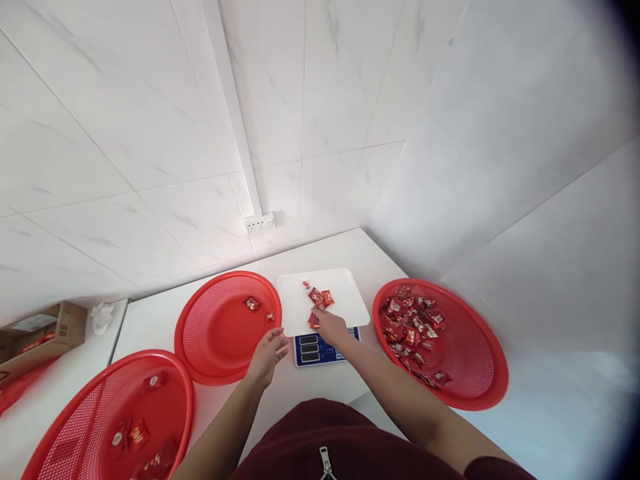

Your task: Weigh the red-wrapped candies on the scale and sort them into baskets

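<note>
A white tray [291,308] rests on a blue digital scale [320,357] with dark display windows. Several small red wrapped candies [316,296] and a small white-and-red wrapper [305,285] lie on the tray. Over its front part, my right hand [330,327] has its fingers closed on a red wrapped candy [315,321]. My left hand [269,357] hovers by the tray's front left corner, beside the rim of the middle red basket [227,382]. Its fingers are loosely bent and apart, with nothing seen in them.
On the right, a red basket [475,347] holds a heap of wrapped candies. The middle basket contains a couple of packets, and the front left basket [75,407] several. A cardboard box [73,325] and crumpled tissue [102,318] are farther left. A socket [260,223] is on the tiled wall.
</note>
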`<state>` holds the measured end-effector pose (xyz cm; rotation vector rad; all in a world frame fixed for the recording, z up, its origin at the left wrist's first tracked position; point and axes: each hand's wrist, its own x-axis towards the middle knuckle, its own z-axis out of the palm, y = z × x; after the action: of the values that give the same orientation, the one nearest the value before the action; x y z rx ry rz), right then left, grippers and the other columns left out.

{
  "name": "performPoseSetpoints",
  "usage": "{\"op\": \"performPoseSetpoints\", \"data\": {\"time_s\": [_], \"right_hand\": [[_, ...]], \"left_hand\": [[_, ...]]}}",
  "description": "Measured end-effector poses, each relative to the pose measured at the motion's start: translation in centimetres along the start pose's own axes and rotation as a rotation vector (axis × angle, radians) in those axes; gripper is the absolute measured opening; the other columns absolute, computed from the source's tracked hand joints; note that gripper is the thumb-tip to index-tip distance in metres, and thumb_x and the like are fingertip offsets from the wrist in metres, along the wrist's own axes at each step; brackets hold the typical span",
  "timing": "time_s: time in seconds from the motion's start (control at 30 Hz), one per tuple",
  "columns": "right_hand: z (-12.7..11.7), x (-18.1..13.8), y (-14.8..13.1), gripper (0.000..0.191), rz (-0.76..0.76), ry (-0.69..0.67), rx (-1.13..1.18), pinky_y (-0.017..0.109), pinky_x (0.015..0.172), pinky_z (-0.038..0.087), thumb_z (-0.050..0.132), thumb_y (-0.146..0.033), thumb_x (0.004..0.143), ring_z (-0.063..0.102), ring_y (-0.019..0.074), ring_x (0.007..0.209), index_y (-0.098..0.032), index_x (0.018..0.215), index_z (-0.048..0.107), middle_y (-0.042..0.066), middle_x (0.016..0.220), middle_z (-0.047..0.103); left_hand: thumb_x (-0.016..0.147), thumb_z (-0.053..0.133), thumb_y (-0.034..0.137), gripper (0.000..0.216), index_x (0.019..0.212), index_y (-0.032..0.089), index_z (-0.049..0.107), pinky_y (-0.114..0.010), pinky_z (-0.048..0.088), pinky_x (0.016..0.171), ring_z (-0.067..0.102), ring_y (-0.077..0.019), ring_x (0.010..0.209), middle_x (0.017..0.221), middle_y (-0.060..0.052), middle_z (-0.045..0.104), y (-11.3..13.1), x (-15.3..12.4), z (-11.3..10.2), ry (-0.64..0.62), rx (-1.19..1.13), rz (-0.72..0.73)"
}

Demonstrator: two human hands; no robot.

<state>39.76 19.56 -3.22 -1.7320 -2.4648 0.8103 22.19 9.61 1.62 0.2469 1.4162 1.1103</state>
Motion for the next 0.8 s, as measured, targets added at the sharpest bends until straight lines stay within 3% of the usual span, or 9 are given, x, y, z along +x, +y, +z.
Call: {"op": "performPoseSetpoints", "data": {"time_s": [0.13, 0.3, 0.37, 0.47, 0.53, 0.67, 0.73, 0.8], "right_hand": [[-0.2, 0.5, -0.5, 0.028, 0.008, -0.002, 0.025, 0.028, 0.067, 0.036, 0.051, -0.012, 0.073, 0.060, 0.0225, 0.088, -0.019, 0.099, 0.057, 0.009, 0.096, 0.065], [-1.1, -0.3, -1.7, 0.016, -0.008, 0.015, 0.165, 0.024, 0.061, 0.038, 0.050, -0.021, 0.078, 0.059, 0.0171, 0.076, -0.017, 0.091, 0.058, 0.005, 0.083, 0.064], [-1.5, -1.0, -2.7, 0.021, -0.094, -0.072, 0.346, 0.021, 0.055, 0.038, 0.048, -0.027, 0.081, 0.056, 0.0123, 0.064, -0.018, 0.097, 0.058, 0.001, 0.077, 0.062], [-1.9, -1.6, -3.6, 0.032, -0.247, -0.304, 0.720, 0.020, 0.047, 0.037, 0.050, -0.037, 0.082, 0.048, 0.0082, 0.050, -0.019, 0.108, 0.056, -0.002, 0.070, 0.058], [-2.1, -1.2, -3.5, 0.036, -0.229, -0.285, 0.792, 0.021, 0.048, 0.039, 0.053, -0.039, 0.080, 0.049, 0.0085, 0.051, -0.019, 0.110, 0.056, 0.000, 0.074, 0.059], [-2.6, 1.3, -1.3, 0.037, -0.004, 0.106, 0.388, 0.024, 0.063, 0.042, 0.058, -0.029, 0.077, 0.057, 0.0151, 0.078, -0.023, 0.114, 0.055, 0.006, 0.106, 0.058], [-2.9, 2.6, 0.0, 0.045, 0.088, 0.148, 0.133, 0.025, 0.066, 0.041, 0.057, -0.028, 0.077, 0.058, 0.0174, 0.084, -0.029, 0.122, 0.049, 0.007, 0.118, 0.052], [-3.0, 3.4, 0.8, 0.050, 0.133, 0.087, -0.014, 0.026, 0.064, 0.039, 0.055, -0.032, 0.079, 0.059, 0.0188, 0.083, -0.032, 0.128, 0.043, 0.008, 0.118, 0.050]], "left_hand": [[0.075, 0.062, 0.021, 0.017, 0.090, 0.016, 0.058, -0.030, 0.045, 0.079, 0.057, -0.0136, 0.082, 0.097, -0.008, 0.059, -0.3, 0.4, 0.6, -0.104, 0.043, -0.049], [0.075, 0.064, 0.027, 0.024, 0.095, 0.017, 0.055, -0.031, 0.047, 0.078, 0.061, -0.0156, 0.081, 0.099, -0.008, 0.061, -0.1, 0.4, 1.6, -0.152, -0.047, -0.163], [0.078, 0.061, 0.032, 0.023, 0.095, 0.017, 0.056, -0.031, 0.048, 0.079, 0.063, -0.0162, 0.080, 0.095, -0.008, 0.063, 0.2, 0.3, 2.0, -0.184, -0.150, -0.225], [0.082, 0.056, 0.029, 0.017, 0.093, 0.016, 0.059, -0.028, 0.050, 0.078, 0.064, -0.0150, 0.077, 0.085, -0.007, 0.065, 0.8, 0.4, 2.3, -0.257, -0.295, -0.224], [0.082, 0.056, 0.021, 0.009, 0.088, 0.015, 0.060, -0.026, 0.051, 0.074, 0.065, -0.0135, 0.073, 0.080, -0.006, 0.066, 1.2, 0.7, 2.0, -0.183, -0.349, -0.171], [0.082, 0.054, 0.011, 0.005, 0.082, 0.012, 0.059, -0.022, 0.054, 0.070, 0.065, -0.0121, 0.071, 0.076, -0.007, 0.065, 2.2, 1.3, -0.1, 0.094, -0.485, -0.098], [0.083, 0.053, 0.014, 0.006, 0.085, 0.011, 0.058, -0.022, 0.055, 0.069, 0.065, -0.0136, 0.074, 0.078, -0.008, 0.064, 2.6, 1.5, -1.4, 0.191, -0.560, -0.080], [0.083, 0.054, 0.020, 0.013, 0.093, 0.011, 0.056, -0.024, 0.056, 0.067, 0.066, -0.0177, 0.083, 0.088, -0.011, 0.064, 2.8, 1.5, -2.5, 0.225, -0.595, -0.106]]}}
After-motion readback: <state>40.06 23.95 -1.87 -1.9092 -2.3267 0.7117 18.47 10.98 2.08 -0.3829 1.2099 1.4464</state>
